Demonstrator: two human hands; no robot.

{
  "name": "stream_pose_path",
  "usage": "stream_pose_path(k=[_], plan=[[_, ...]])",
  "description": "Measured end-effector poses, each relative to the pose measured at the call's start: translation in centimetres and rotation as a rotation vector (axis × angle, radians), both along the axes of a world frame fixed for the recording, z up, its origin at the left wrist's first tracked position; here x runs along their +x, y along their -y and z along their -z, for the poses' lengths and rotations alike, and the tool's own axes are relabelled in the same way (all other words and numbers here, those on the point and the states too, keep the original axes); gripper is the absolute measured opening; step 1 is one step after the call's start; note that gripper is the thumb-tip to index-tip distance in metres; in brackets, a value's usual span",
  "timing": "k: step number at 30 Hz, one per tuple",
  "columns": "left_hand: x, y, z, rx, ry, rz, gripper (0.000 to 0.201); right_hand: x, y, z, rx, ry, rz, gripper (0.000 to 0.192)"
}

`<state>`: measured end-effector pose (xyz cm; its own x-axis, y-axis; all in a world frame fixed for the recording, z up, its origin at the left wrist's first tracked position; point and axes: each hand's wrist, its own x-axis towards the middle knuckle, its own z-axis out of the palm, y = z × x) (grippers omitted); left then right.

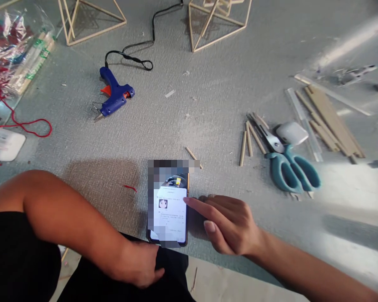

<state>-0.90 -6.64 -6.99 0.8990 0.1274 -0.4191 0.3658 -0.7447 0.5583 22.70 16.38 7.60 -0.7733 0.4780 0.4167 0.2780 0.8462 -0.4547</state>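
A phone [168,209] lies face up on the grey mat, its screen lit with a white page. My right hand [228,224] rests beside it, the index finger stretched onto the screen's right edge and the other fingers curled. It holds nothing. My left hand [138,262] lies flat on my black-clad leg just below the phone's lower end, gripping nothing.
A blue glue gun [115,93] with a black cord lies at centre left. Teal scissors [286,165], short wooden sticks [248,142] and a bundle of flat sticks [329,119] lie right. Two stick frames [217,23] stand at the back. A plastic bag [17,50] and red string sit left.
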Motion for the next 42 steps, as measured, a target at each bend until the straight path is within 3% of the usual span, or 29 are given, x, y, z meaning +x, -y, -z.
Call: stream_pose_path(k=[5,10,14,22,25,29,33,35,37,40,42], plan=[[-0.3,-0.4,-0.6,0.063,0.074,0.013,0.068,-0.1,0.1,-0.2,-0.04,-0.021,0.069,0.033],[-0.1,-1.5,-1.7,0.08,0.043,0.186,0.075,-0.2,0.0,-0.3,-0.047,-0.029,0.09,0.029],[0.0,-1.6,-1.6,0.073,-0.002,0.282,0.074,-0.2,0.0,-0.2,-0.047,-0.023,0.084,0.028],[-1.1,-1.0,-0.8,-0.063,0.073,0.001,0.076,-0.2,0.1,-0.3,-0.04,-0.021,0.084,0.029],[-1.2,-1.0,-1.2,0.024,0.063,0.05,0.083,-0.2,0.1,-0.2,-0.05,-0.013,0.081,0.029],[-1.3,-1.4,-2.0,0.015,0.056,0.03,0.076,-0.2,0.1,0.0,-0.048,-0.018,0.08,0.029],[-1.7,-2.4,-3.3,0.1,0.134,0.126,0.077,-0.2,0.1,-0.1,-0.039,-0.018,0.077,0.03],[-1.8,-2.7,-3.5,0.115,0.147,0.097,0.076,-0.2,0.1,-0.1,-0.036,-0.022,0.075,0.03],[-1.8,-2.6,-3.1,0.094,0.115,0.082,0.073,-0.3,0.1,-0.2,-0.035,-0.026,0.072,0.029],[-1.7,-1.9,-1.9,0.049,0.132,0.164,0.072,-0.4,0.0,-0.2,-0.031,-0.027,0.067,0.03],[-1.6,-1.3,-1.2,0.048,0.176,0.112,0.069,-0.3,-0.1,-0.2,-0.029,-0.029,0.065,0.029]])
